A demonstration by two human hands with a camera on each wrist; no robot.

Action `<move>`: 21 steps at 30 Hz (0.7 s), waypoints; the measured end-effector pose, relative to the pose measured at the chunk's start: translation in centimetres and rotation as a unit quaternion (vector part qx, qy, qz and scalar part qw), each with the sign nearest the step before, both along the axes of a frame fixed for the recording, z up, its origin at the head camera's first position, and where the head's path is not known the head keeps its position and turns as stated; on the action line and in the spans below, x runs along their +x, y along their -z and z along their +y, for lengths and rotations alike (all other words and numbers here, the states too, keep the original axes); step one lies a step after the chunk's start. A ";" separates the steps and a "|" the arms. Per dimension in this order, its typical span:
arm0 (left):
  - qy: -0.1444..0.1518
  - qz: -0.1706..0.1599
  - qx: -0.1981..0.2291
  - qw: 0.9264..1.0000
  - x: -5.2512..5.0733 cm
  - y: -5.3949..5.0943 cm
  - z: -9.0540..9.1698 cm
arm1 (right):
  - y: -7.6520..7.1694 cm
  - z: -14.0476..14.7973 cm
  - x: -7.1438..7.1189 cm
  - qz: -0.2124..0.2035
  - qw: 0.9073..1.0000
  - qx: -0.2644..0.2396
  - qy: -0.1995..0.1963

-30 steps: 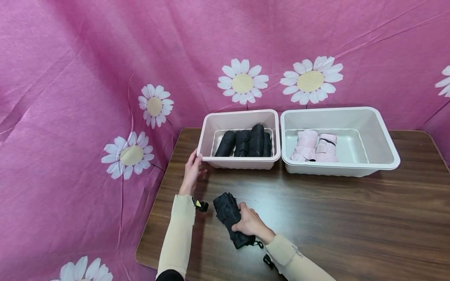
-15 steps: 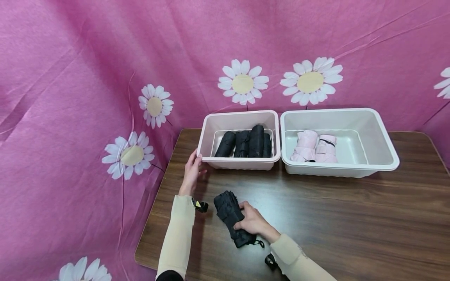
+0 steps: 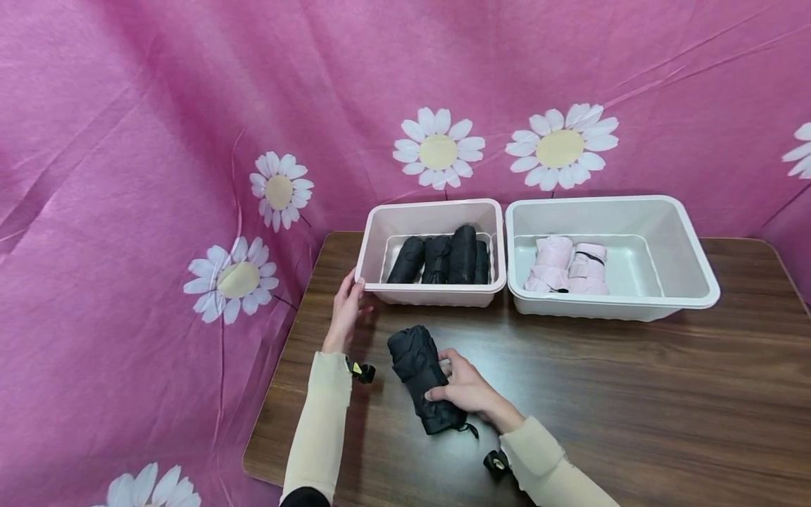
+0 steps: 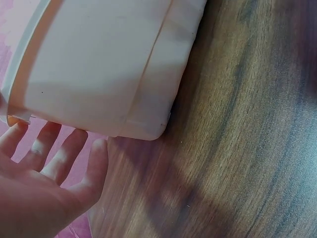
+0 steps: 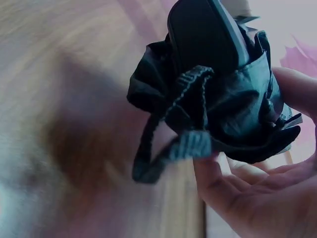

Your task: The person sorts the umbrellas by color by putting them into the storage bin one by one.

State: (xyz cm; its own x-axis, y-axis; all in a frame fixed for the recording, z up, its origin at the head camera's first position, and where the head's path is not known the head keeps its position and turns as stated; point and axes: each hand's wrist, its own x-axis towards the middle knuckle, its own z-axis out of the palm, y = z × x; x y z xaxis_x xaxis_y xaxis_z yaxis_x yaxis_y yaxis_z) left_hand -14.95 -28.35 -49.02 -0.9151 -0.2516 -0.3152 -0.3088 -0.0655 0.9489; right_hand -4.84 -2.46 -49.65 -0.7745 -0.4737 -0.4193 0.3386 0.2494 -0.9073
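Observation:
A folded black umbrella (image 3: 415, 366) is in my right hand (image 3: 467, 386), gripped around its middle. In the right wrist view its dark handle end (image 5: 205, 37) and wrist loop (image 5: 173, 148) face the camera, with the thumb and fingers on either side of the canopy. My left hand (image 3: 344, 317) holds the front left corner of the smaller pale bin (image 3: 437, 294), thumb at the rim. Seen from the left wrist, the fingers (image 4: 64, 153) lie against the outer wall beneath that rim. Several black folded umbrellas (image 3: 437, 259) lie side by side inside this bin.
Right beside it stands a larger white bin (image 3: 614, 306) with two pale pink folded umbrellas (image 3: 570, 266) on its left side. Both bins sit at the back of the wooden table (image 3: 633, 394), against a pink flowered cloth (image 3: 342, 84).
My right hand has moved slightly forward and right with the black umbrella, which now appears lifted off the table. The left hand stays on the bin corner.

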 end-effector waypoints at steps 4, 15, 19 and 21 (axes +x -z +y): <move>0.001 0.000 -0.001 1.000 0.0 0.0 0.0 | -0.9 0.7 -0.5 -0.030 0.998 -0.062 -0.002; 0.003 0.003 -0.007 1.000 0.1 0.1 0.1 | -3.3 2.4 -1.8 -0.030 0.991 -0.132 0.009; 0.000 -0.001 -0.004 1.000 0.1 0.1 0.0 | -4.3 3.0 -2.2 -0.006 0.988 -0.152 0.022; 0.000 -0.001 -0.003 1.000 0.0 0.2 0.0 | -4.9 3.2 -2.4 0.009 0.986 -0.164 0.032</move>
